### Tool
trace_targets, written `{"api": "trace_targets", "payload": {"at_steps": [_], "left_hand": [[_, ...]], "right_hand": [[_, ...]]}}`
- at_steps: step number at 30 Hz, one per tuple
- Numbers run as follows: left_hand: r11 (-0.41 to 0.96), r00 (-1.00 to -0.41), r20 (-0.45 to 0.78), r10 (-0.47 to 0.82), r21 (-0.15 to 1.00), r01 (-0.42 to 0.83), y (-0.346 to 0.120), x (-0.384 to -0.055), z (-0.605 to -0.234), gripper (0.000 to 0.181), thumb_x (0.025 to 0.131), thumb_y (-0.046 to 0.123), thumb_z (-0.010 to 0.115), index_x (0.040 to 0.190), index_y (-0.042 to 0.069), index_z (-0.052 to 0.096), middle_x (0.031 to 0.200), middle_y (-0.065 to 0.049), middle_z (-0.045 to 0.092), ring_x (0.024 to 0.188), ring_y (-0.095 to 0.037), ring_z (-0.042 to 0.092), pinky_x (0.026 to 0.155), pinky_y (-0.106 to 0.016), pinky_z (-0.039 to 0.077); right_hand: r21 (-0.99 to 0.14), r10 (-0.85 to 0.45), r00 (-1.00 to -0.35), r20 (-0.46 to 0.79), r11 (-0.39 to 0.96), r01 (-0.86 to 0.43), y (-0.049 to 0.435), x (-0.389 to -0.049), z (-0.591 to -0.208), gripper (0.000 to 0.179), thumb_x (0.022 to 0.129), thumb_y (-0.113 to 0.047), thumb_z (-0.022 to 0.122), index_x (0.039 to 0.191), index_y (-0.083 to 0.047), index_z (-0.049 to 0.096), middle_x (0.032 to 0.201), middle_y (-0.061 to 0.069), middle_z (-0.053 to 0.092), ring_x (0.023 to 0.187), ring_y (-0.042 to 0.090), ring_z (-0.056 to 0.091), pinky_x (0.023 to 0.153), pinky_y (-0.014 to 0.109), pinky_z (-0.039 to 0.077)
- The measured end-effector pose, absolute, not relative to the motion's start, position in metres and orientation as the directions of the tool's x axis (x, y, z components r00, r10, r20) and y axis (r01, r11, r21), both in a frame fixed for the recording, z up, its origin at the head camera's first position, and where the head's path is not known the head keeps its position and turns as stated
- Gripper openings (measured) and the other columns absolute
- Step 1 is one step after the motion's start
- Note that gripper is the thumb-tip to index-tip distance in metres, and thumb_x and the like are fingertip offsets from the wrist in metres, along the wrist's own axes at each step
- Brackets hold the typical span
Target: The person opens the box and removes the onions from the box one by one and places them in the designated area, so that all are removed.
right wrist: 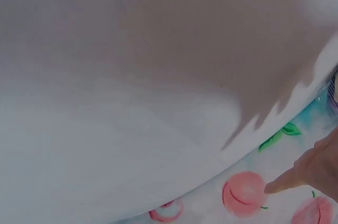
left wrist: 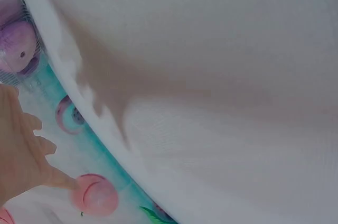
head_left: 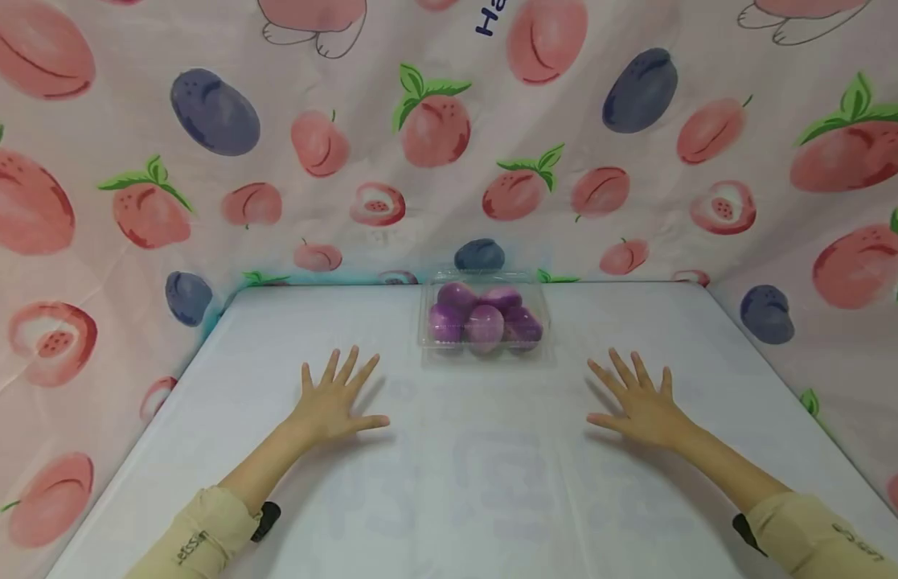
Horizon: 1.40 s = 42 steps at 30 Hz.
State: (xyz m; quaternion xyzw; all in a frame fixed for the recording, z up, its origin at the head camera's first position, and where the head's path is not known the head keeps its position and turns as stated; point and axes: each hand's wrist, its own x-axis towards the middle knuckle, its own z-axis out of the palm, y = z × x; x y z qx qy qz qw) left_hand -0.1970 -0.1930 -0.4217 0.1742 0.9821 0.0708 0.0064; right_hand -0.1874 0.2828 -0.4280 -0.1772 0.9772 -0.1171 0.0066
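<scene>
A clear plastic clamshell box (head_left: 486,351) with several glossy purple round fruits (head_left: 485,326) in it stands at the far middle of the table. My left hand (head_left: 329,410) is held over the table to the left of the box, fingers spread and nothing in it. On the other side, my right hand (head_left: 640,410) is likewise spread and holds nothing. Both hands are apart from the box, and their shadows fall on the cloth. Part of the left hand (left wrist: 21,155) shows at the edge of the left wrist view, with the fruits (left wrist: 16,44) beyond; the right wrist view catches part of the right hand (right wrist: 319,168).
A white cloth (head_left: 492,474) covers the table. Behind it and along both sides hangs a pink curtain (head_left: 434,209) printed with peaches and dark blue fruits. The box stands close to the table's back edge. Dark bands (head_left: 266,521) show at the rolled sleeves (head_left: 217,523).
</scene>
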Motion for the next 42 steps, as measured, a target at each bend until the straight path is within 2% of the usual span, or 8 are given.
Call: {"api": "trace_targets", "payload": {"at_steps": [6, 16, 27, 35, 42], "left_hand": [[0.926, -0.938, 0.024, 0.346, 0.152, 0.345, -0.193, -0.200, -0.418, 0.098, 0.074, 0.071, 0.059, 0.151, 0.023, 0.021, 0.156, -0.018, 0.015, 0.142, -0.046, 0.010, 0.103, -0.081, 0.006], [0.919, -0.936, 0.032, 0.351, 0.182, 0.350, -0.190, -0.202, -0.413, 0.097, 0.074, 0.071, 0.060, 0.150, 0.024, 0.022, 0.157, -0.015, 0.013, 0.142, -0.045, 0.009, 0.104, -0.080, 0.004], [0.918, -0.933, 0.037, 0.358, 0.170, 0.359, -0.192, -0.201, -0.416, 0.099, 0.072, 0.071, 0.062, 0.150, 0.023, 0.025, 0.155, -0.017, 0.019, 0.141, -0.047, 0.016, 0.103, -0.080, 0.013], [0.910, -0.927, 0.064, 0.370, 0.176, 0.375, -0.191, -0.204, -0.417, 0.098, 0.071, 0.071, 0.062, 0.149, 0.023, 0.027, 0.154, -0.017, 0.024, 0.139, -0.046, 0.021, 0.105, -0.077, 0.019], [0.911, -0.928, 0.077, 0.364, 0.179, 0.372, -0.190, -0.205, -0.414, 0.097, 0.071, 0.070, 0.064, 0.148, 0.023, 0.029, 0.152, -0.018, 0.028, 0.138, -0.046, 0.026, 0.106, -0.075, 0.019]], "right_hand": [[-0.199, -0.348, -0.936, 0.041, 0.916, -0.349, 0.283, -0.191, -0.427, 0.084, 0.084, -0.059, 0.057, 0.151, -0.025, 0.018, 0.156, 0.023, 0.011, 0.139, 0.053, 0.009, 0.098, 0.084, 0.004], [-0.185, -0.344, -0.935, 0.082, 0.917, -0.354, 0.281, -0.197, -0.419, 0.079, 0.082, -0.060, 0.059, 0.146, -0.023, 0.032, 0.153, 0.023, 0.021, 0.137, 0.053, 0.018, 0.099, 0.082, 0.014], [-0.187, -0.340, -0.939, 0.059, 0.920, -0.345, 0.279, -0.199, -0.421, 0.083, 0.078, -0.063, 0.063, 0.145, -0.022, 0.036, 0.151, 0.025, 0.026, 0.134, 0.054, 0.024, 0.097, 0.081, 0.023], [-0.155, -0.386, -0.918, 0.088, 0.905, -0.396, 0.279, -0.201, -0.415, 0.086, 0.074, -0.063, 0.067, 0.141, -0.017, 0.041, 0.145, 0.028, 0.035, 0.127, 0.057, 0.034, 0.090, 0.075, 0.039], [-0.164, -0.421, -0.898, 0.127, 0.884, -0.438, 0.280, -0.204, -0.412, 0.079, 0.071, -0.055, 0.073, 0.132, -0.011, 0.053, 0.139, 0.029, 0.043, 0.120, 0.051, 0.046, 0.083, 0.069, 0.047]]}}
